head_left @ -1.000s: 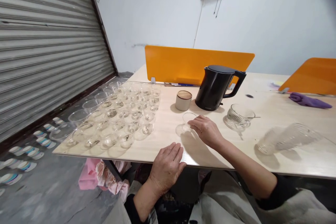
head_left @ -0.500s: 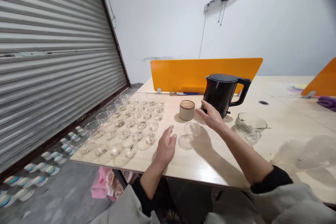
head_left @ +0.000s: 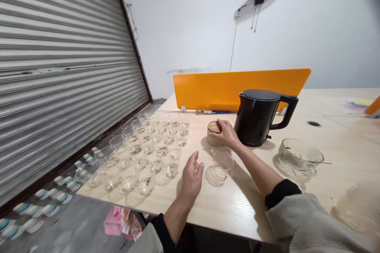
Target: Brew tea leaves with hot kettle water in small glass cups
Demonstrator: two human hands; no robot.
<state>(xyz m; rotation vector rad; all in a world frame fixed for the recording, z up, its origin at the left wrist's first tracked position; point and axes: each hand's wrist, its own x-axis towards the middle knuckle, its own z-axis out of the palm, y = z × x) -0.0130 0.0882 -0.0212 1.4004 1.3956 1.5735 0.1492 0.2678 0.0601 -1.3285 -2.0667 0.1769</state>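
Note:
My right hand [head_left: 226, 133] reaches across the table and closes its fingers on the wooden lid of a small beige canister [head_left: 212, 133] beside a black electric kettle [head_left: 259, 117]. My left hand [head_left: 192, 176] hovers open, palm turned inward, just left of a single clear glass cup [head_left: 221, 166] that stands alone on the wooden table [head_left: 243, 205]. Neither hand touches that cup.
Several rows of small clear glass cups [head_left: 148, 146] fill the table's left part. A ribbed glass bowl [head_left: 299, 158] stands right of the kettle, an orange divider [head_left: 237, 87] behind. A roller shutter [head_left: 59, 67] lies left; more cups [head_left: 44, 201] sit on the floor.
My right hand left the lone glass cup, passed in front of the kettle and came to the beige canister's lid. My left hand lifted off the table edge and moved up beside the cup.

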